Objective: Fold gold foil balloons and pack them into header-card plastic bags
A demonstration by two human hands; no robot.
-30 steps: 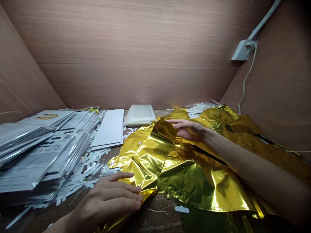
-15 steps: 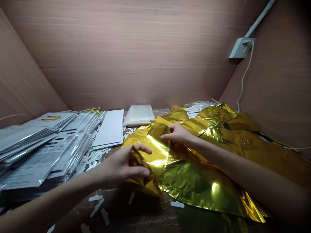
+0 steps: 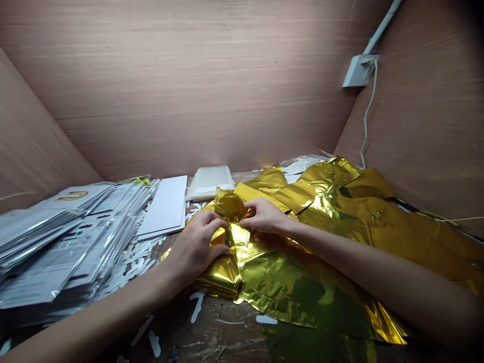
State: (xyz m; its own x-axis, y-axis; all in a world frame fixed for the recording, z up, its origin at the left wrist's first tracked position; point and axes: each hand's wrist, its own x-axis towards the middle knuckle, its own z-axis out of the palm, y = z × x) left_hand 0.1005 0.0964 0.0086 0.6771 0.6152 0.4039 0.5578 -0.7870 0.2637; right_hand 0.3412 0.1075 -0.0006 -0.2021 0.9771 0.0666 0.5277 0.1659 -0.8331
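Note:
A large crumpled sheet of gold metallic foil [image 3: 287, 282] covers the right and middle of the table, and it may be a foil balloon. My left hand [image 3: 194, 247] grips a folded, gathered section of it [image 3: 223, 275]. My right hand [image 3: 262, 216] pinches a raised fold of the foil [image 3: 229, 204] a short way up and to the right. The fingertips of my two hands nearly meet around the folds. Part of the foil lies hidden under my hands and right forearm.
Tall stacks of flat packets in clear plastic [image 3: 68, 242] fill the left side. Beyond them lie a white board [image 3: 164, 206] and a clear plastic pack [image 3: 209, 182]. White cut-out pieces [image 3: 132, 264] are scattered on the worn table. Wood-panel walls enclose the back and sides, with a white wall box [image 3: 357, 70] and cable at the right.
My left hand has moved up and right with the folded foil, closing toward my right hand. The foil is gathered more tightly between them. The view has shifted slightly.

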